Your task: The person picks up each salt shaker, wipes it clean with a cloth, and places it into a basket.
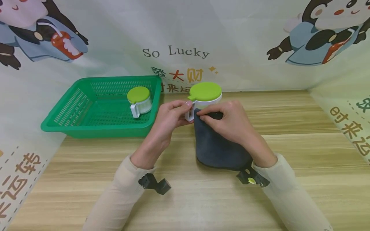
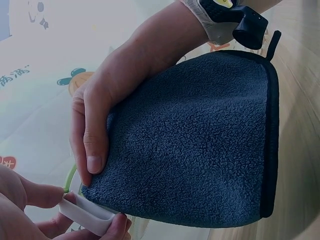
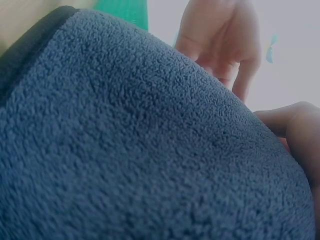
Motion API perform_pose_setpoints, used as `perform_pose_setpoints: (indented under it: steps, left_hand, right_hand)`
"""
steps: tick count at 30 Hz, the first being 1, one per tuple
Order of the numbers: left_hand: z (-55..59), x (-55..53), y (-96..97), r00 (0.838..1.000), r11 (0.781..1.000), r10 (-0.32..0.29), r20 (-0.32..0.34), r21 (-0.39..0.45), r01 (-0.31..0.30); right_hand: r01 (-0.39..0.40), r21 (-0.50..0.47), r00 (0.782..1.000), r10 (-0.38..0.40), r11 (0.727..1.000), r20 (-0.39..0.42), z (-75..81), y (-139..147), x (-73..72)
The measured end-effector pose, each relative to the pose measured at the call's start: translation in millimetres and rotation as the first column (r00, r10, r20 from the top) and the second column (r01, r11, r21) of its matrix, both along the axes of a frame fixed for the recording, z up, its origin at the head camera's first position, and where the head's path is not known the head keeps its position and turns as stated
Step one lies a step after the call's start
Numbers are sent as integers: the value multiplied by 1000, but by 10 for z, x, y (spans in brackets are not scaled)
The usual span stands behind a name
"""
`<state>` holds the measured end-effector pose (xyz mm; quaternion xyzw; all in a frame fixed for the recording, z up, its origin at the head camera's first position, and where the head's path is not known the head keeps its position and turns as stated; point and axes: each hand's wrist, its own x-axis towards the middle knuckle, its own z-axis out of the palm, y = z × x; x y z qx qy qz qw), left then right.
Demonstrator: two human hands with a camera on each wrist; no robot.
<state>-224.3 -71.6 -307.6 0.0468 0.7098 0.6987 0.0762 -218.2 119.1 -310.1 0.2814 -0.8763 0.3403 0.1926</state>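
Observation:
A jar with a green lid [image 1: 206,91] and a white handle [image 2: 90,215] is held by my left hand [image 1: 171,120], whose fingers and thumb grip the handle. My right hand [image 1: 231,120] pinches a dark blue-grey cloth [image 1: 216,144] near its upper corner, against the jar's side. The cloth hangs down below the right hand and hides the jar's lower part. In the left wrist view the cloth [image 2: 195,140] shows a fuzzy surface, a dark bound edge and a small loop. It fills most of the right wrist view, where the fingertips of both hands are partly covered.
A green plastic basket [image 1: 101,132] stands on the wooden table [image 1: 173,199] at the left. Inside it, near its right side, is a second jar [image 1: 143,106] with a green lid and white handle. A printed backdrop [image 1: 245,41] rises behind the table.

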Motion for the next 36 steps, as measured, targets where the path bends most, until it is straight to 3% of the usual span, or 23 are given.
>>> perform_pose_setpoints:
  steps: [36]
  left_hand:
    - [-42, -28, -11, 1000, 1000, -9, 29, -3, 10]
  right_hand:
    - [2, 10, 1000, -2, 1000, 5, -37, -10, -26]
